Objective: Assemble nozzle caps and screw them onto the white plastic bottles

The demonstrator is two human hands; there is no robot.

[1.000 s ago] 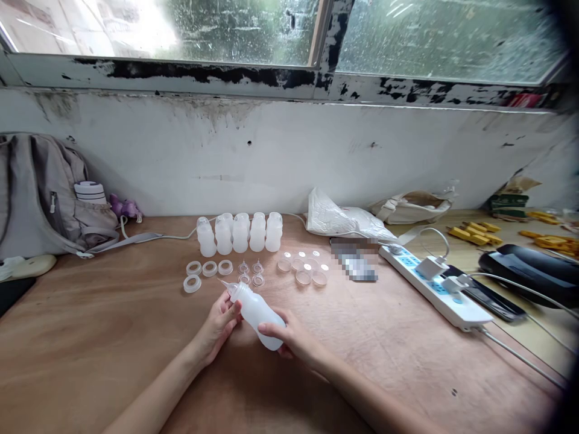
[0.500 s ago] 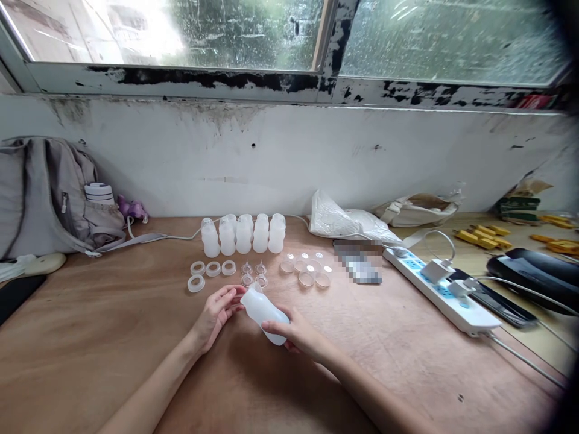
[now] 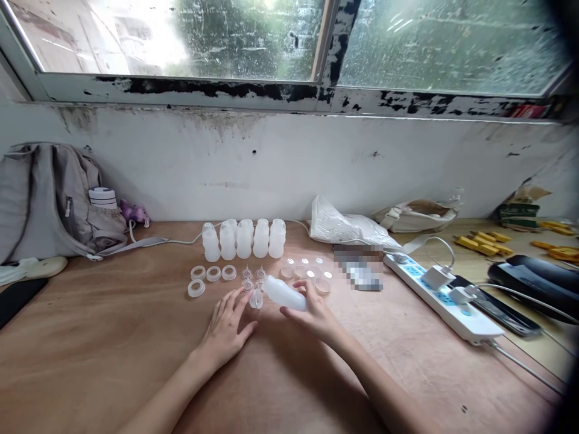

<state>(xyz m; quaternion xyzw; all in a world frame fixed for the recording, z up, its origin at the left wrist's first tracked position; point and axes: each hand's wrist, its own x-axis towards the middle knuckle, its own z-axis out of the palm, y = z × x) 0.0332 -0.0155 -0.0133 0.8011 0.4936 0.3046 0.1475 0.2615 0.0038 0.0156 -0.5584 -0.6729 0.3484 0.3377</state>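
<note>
A frosted feeding bottle (image 3: 284, 293) lies tilted in my right hand (image 3: 314, 310), its neck pointing up and to the left. Just off that neck is a clear, ribbed small part (image 3: 256, 298), apart from the bottle. My left hand (image 3: 228, 325) is beside this part with fingers stretched out, palm down, low over the table. Whether a fingertip touches the part is unclear. Several clear bottle teats (image 3: 246, 274) sit right behind it, some partly hidden by the bottle. White screw rings (image 3: 213, 273) are grouped to the left, and clear round caps (image 3: 322, 286) to the right.
Several frosted bottles (image 3: 244, 240) stand in a row behind the small parts. A blurred-out flat item (image 3: 359, 268) and a power strip (image 3: 446, 295) with plugs and cables lie on the right. A grey backpack (image 3: 49, 199) leans at the far left, and a white plastic bag (image 3: 348, 223) rests by the wall.
My right hand has moved the bottle rightward and up. The clear part, before at the bottle's mouth, is now separate from it. My left hand has turned palm down and spread.
</note>
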